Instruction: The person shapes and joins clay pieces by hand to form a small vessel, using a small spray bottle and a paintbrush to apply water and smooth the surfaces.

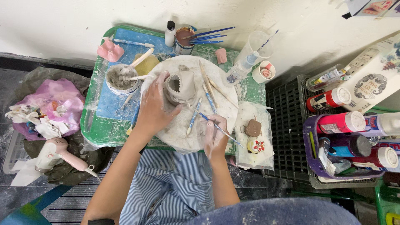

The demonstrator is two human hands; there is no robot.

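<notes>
The grey clay piece (180, 86) is steadied mid-bench on the round board (183, 133) by the cupped, open left hand (153, 109); a blue-handled tool (216, 127) is pinched in the closed right hand (214, 135), angled for detailing.

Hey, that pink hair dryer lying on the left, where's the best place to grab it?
Probably by the handle of the pink hair dryer: it's the long narrow part, sticking out toward the lower right with the cord end free. Come from above and wrap across it. The wider barrel rests on the dark plastic sheet and looks bulkier to grasp.
</notes>
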